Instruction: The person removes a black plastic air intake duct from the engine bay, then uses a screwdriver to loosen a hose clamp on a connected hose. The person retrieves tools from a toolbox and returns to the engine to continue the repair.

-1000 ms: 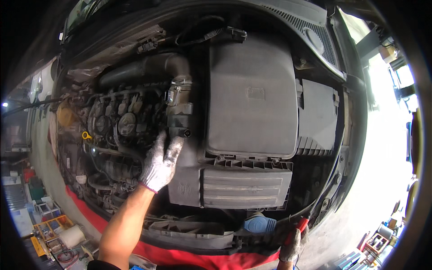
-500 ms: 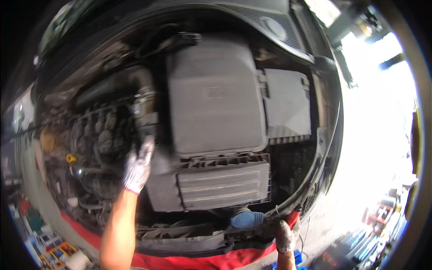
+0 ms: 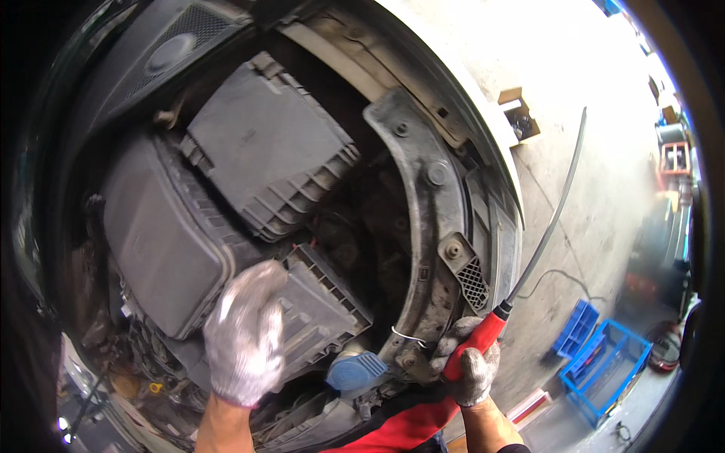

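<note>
My right hand (image 3: 473,368), in a grey-white knit glove, is wrapped round the red handle (image 3: 483,340) of a tool with a long, thin, bendy grey rod (image 3: 560,204). The rod points up and away, beyond the car's fender. My left hand (image 3: 248,332), gloved too and a little smeared, hovers over a ribbed black plastic housing (image 3: 317,306) in the engine bay. Its fingers reach forward, and nothing shows in them. Between the hands sits a blue filler cap (image 3: 355,371).
A large black cover (image 3: 155,226) and a black box (image 3: 264,143) fill the engine bay. A red and black cloth (image 3: 408,426) drapes over the front edge. On the floor to the right are a blue frame (image 3: 604,370), a blue crate (image 3: 575,329) and an open cardboard box (image 3: 519,117).
My view has turned toward the right side of the engine bay. My left hand has left the engine's left part for the ribbed housing. The red-handled tool stays in my right hand.
</note>
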### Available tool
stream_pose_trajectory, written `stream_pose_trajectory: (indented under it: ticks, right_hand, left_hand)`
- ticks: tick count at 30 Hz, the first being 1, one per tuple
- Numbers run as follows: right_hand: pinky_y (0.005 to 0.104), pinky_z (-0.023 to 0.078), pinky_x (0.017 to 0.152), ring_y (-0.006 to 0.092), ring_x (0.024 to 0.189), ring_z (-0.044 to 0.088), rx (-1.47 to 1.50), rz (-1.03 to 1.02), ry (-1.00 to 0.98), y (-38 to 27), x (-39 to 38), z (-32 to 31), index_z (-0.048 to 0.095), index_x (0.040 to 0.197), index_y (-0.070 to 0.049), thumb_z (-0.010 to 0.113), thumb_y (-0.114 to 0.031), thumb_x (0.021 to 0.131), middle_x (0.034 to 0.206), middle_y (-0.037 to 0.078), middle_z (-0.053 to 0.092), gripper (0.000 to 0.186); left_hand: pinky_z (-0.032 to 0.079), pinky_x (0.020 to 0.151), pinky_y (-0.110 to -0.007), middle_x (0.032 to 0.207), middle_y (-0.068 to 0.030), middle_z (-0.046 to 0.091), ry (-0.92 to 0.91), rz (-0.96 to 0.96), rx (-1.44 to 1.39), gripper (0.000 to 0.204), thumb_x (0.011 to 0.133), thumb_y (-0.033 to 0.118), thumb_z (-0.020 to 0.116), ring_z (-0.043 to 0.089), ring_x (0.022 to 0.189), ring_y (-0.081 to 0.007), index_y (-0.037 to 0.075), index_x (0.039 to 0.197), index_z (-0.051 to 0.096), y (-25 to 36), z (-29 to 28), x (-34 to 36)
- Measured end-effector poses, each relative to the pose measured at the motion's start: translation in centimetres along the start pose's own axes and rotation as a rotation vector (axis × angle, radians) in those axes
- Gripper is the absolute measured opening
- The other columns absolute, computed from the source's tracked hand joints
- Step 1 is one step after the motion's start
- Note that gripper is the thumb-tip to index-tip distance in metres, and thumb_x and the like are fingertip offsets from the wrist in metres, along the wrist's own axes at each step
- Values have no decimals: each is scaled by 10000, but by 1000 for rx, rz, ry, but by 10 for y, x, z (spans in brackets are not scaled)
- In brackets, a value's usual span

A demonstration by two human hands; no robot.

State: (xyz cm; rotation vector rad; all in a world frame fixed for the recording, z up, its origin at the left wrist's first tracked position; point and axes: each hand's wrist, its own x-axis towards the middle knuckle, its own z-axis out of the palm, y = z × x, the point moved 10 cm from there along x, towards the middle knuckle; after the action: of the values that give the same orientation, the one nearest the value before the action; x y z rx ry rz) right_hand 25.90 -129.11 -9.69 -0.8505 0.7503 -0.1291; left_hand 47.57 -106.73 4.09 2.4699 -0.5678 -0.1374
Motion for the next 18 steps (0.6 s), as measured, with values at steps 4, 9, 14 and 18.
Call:
stream_pose_trajectory:
  ticks: [4, 9, 14, 18]
  right_hand:
    - [396, 597, 629, 259, 719, 696, 115, 66, -50, 6, -3, -2, 486, 1265, 8, 832, -283, 832, 926, 161, 682, 625]
    - [380, 585, 619, 231, 720, 689, 35, 41, -155, 6, -2, 0, 476, 1310, 38, 821, -208, 852, 913, 145, 676, 625]
    - [356, 574, 621, 208, 696, 681, 64, 79, -99, 7, 2, -2, 488, 1304, 40, 830, -205, 826, 889, 115, 674, 637]
    - [338, 565, 613, 196, 680, 668, 35, 83, -121, 4, 0, 1, 494, 1282, 34, 786, -193, 835, 875, 108, 667, 580]
  left_hand:
    - [501, 1027, -445, 1263, -228, 650, -251, 1, 152, 358, 985, 196, 517, 619, 1194, -407, -12, 1252, 632, -5, 59, 39]
    - [479, 1049, -445, 1289, -174, 654, -510, -144, 284, 375, 952, 281, 580, 603, 1219, -368, 47, 1229, 675, -25, 92, 51]
    - [513, 980, -453, 1189, -144, 672, -561, 78, 343, 278, 964, 245, 554, 635, 1127, -348, 65, 1093, 720, -15, 102, 45]
    - [529, 938, -467, 1148, -154, 679, -491, -4, 351, 264, 961, 245, 551, 646, 1086, -364, 66, 1063, 716, -18, 94, 51]
